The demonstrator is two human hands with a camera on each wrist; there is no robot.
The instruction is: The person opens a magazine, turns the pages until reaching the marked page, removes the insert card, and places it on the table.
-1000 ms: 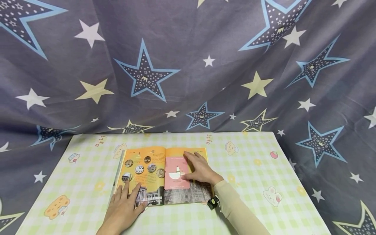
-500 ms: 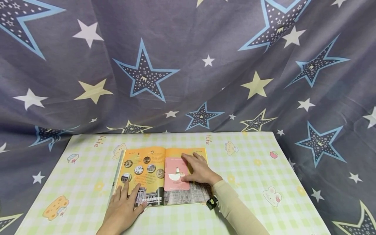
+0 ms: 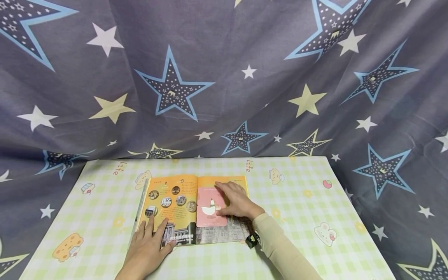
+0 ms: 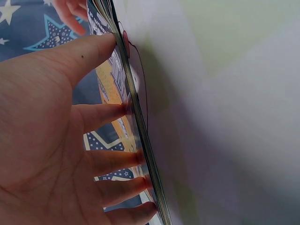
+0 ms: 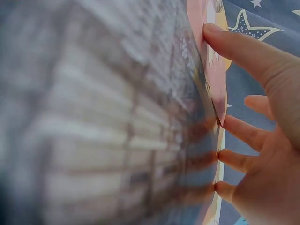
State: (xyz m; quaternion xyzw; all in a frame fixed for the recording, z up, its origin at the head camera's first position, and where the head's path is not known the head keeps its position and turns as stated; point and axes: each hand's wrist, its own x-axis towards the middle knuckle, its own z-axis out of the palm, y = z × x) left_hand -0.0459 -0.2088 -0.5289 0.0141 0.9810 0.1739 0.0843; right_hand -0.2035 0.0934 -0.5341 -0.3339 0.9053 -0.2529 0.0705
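An open magazine [image 3: 176, 181] lies on the table with orange pages and printed photos of buildings. On its right page sits a pink card [image 3: 206, 200] bearing a white goose-like drawing, close to the centre fold. My left hand [image 3: 145, 247] rests with spread fingers on the lower left page; in the left wrist view its thumb [image 4: 101, 49] and fingertips touch the page near the edge. My right hand [image 3: 239, 202] lies over the card's right side. Its thumb [image 5: 234, 47] presses on the card in the right wrist view, while extended fingers touch the card's edge and the page.
The table [image 3: 297, 241] wears a light green checked cloth with printed cartoon animals. A dark curtain [image 3: 224, 77] with star patterns hangs behind and beside it. A black band with a small device [image 3: 252, 240] is at the right wrist.
The pink card has shifted very slightly toward me on the right page, and my right fingertips have moved a little left. The left hand and magazine stay in place.
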